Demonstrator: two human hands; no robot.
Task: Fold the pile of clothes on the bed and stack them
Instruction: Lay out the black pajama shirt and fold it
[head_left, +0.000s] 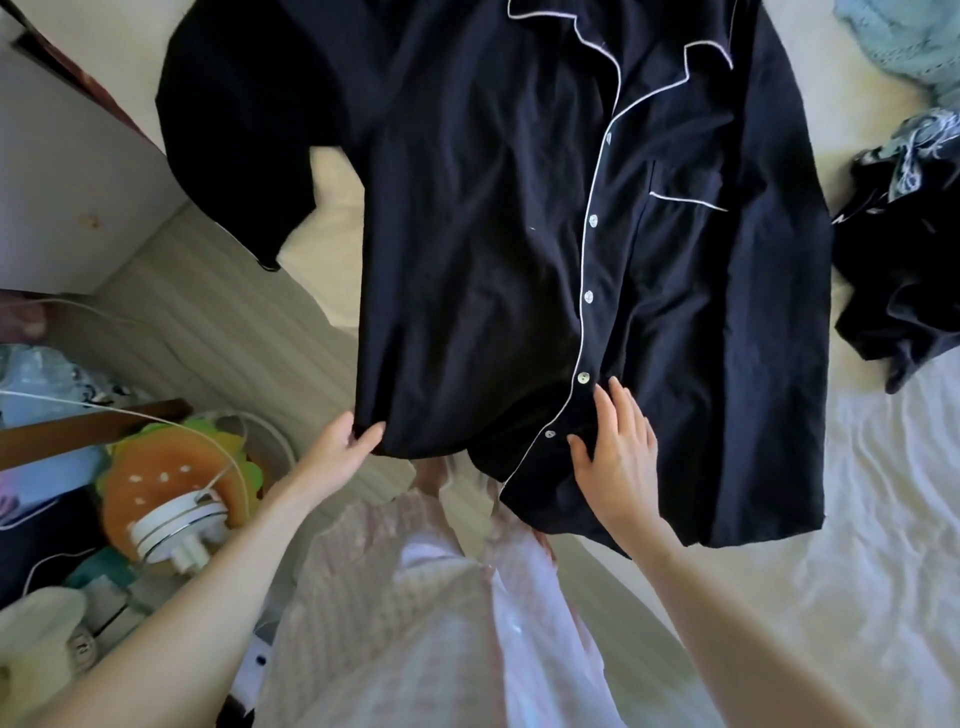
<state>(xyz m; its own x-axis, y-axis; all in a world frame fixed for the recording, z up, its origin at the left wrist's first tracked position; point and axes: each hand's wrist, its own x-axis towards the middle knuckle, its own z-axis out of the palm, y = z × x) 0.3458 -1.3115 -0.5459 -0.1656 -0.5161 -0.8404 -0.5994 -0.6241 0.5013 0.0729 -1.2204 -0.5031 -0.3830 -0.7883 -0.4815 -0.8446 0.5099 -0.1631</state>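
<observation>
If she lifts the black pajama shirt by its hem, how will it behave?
The black pajama shirt will probably droop limply: it lies wrinkled on the bed. It seems light, since the left hand pinches its corner easily. The sleeves would likely dangle.

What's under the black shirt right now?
The black pajama shirt lies spread on the cream bed sheet, which shows around it. Its hem hangs off the bed edge. Whatever lies beneath its middle is covered.
</observation>
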